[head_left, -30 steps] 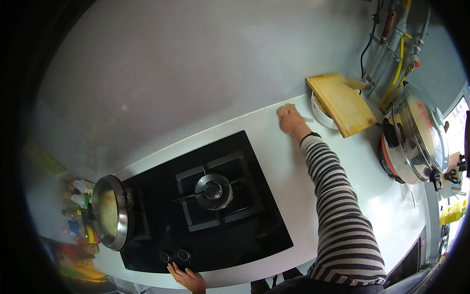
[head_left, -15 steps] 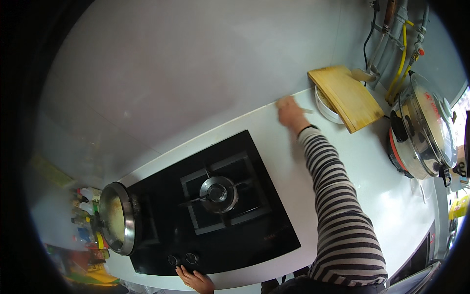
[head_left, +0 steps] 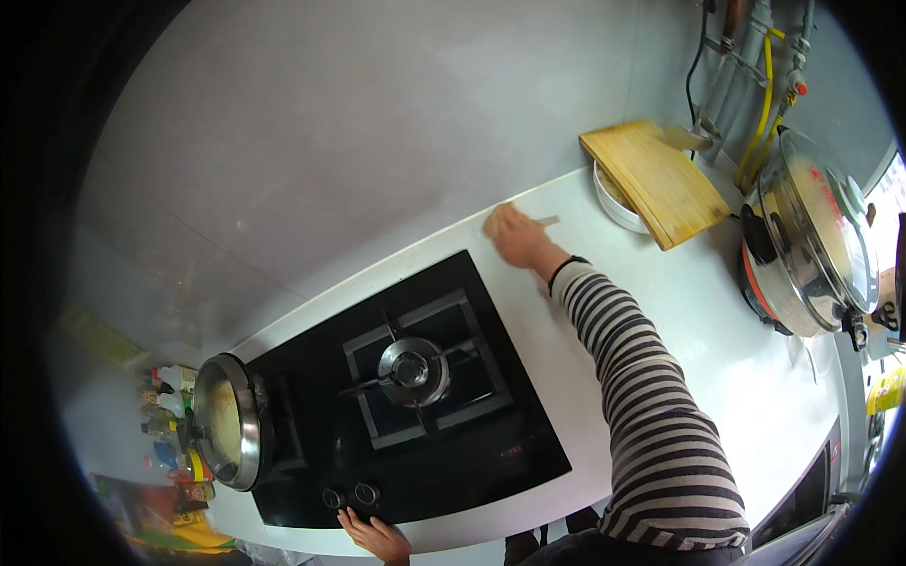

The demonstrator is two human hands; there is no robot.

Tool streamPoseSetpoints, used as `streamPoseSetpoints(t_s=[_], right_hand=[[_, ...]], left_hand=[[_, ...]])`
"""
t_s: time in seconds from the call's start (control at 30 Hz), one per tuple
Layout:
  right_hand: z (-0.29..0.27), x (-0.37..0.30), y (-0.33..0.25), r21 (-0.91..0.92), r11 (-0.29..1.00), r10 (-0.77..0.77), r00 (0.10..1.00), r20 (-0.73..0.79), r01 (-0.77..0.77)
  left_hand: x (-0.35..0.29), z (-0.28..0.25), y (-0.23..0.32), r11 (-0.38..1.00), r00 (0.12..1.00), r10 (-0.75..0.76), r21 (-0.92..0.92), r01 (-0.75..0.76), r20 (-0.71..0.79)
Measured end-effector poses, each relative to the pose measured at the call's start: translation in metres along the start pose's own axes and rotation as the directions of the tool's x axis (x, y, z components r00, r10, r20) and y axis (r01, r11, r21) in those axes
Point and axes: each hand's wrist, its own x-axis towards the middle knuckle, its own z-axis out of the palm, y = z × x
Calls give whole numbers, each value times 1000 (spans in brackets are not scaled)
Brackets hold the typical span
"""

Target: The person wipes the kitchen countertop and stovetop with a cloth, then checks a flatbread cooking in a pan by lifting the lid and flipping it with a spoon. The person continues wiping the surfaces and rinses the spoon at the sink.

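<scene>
A black glass gas stove (head_left: 472, 453) is set into a glossy white countertop (head_left: 576, 396), seen from above, and serves as the landmark here. Just past its rear right corner, close to the grey wall (head_left: 425, 123), the person's right hand (head_left: 514, 236) reaches out from a black-and-cream striped sleeve (head_left: 651, 396). Its fingers curl down over a small tan item (head_left: 489, 224) on the countertop. The hand is a little blurred and covers most of this item; whether the fingers are closed round it or only press on it, I cannot tell. Its long axis is hidden too. From the hand's other side pokes a thin pale strip (head_left: 549, 221), lying nearly sideways, its free end pointing right, away from the stove. Whether the two are one piece is unclear.

The left hand (head_left: 377, 540) rests at the stove's front edge, fingers extended and slightly apart, just below two round black knobs (head_left: 366, 493), with nothing visible in its grasp.

At the stove's left end sits a round metal pan (head_left: 253, 424) with pale contents. To the right of the stove, toward the back, a rectangular wooden board (head_left: 656, 184) lies tilted over a round white bowl (head_left: 612, 209). Farther right of the stove stands a large steel pot with a clear lid (head_left: 812, 236).
</scene>
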Motion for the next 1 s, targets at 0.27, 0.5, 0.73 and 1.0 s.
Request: streamPoseSetpoints(t_s=[0.27, 0.5, 0.73, 1.0], right_hand=[[-53, -51, 45, -83, 939, 345, 919, 192, -335], [-33, -36, -1, 75, 993, 78, 983, 167, -92], [-45, -18, 19, 37, 987, 138, 947, 291, -156], [-48, -58, 20, 76, 986, 117, 945, 306, -146]], left_hand=[[4, -7, 5, 999, 999, 3, 52, -5, 36], [7, -13, 7, 993, 996, 66, 94, -71, 56], [5, -10, 6, 995, 997, 50, 78, -55, 67], [3, -5, 1, 997, 998, 43, 69, -46, 48]])
